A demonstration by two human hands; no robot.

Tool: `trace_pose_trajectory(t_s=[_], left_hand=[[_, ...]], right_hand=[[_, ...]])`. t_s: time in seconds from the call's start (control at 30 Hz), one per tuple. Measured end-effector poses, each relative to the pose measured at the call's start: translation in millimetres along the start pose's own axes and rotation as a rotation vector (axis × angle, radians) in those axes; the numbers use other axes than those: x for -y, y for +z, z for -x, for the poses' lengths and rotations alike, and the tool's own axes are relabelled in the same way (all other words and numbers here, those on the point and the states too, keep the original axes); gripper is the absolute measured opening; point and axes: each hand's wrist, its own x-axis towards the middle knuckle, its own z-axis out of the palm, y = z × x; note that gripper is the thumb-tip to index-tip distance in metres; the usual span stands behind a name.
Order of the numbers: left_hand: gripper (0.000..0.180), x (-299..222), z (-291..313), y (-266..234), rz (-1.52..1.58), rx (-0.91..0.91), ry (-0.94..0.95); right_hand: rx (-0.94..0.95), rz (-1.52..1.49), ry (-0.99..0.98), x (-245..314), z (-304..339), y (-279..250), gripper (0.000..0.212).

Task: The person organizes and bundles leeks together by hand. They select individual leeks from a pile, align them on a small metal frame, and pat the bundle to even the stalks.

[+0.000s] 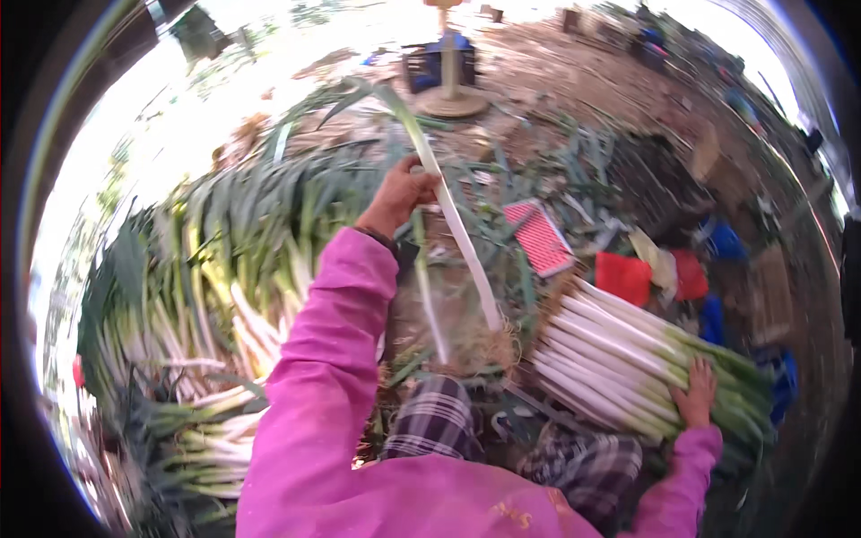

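My left hand (405,195) is raised in front of me, its fingers closed round the pale shaft of a long leek (464,238). The leek slants, with green leaves at the upper left and roots (496,336) hanging at the lower right. A second leek (430,305) stands out below that hand, its white end toward my knees. On my right, trimmed leeks (610,354) lie side by side in a neat stack, white ends toward the middle. My right hand (697,393) rests on their greener part, fingers outstretched.
A large heap of untrimmed leeks (215,242) spreads along my left. Beyond the stack are a red-and-white patterned item (540,238), a red piece (622,279) and a blue item (723,240). A round-based stand (451,100) rises farther off, amid leaf scraps.
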Motion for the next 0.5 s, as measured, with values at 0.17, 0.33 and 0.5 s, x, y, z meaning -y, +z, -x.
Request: trace_pose_trajectory(t_s=[0.17,0.33,0.5], left_hand=[[0.048,-49,54,186,-0.108,0.717,0.049],[0.035,28,73,335,-0.454,1.054,0.31],[0.026,172,111,416,-0.636,1.099,0.28]], right_hand=[[-0.071,0.03,-0.084,8,0,-1,0.078],[-0.15,-0.005,-0.044,6,17,0,0.08],[-0.208,-0.089,-0.092,8,23,2,0.078]])
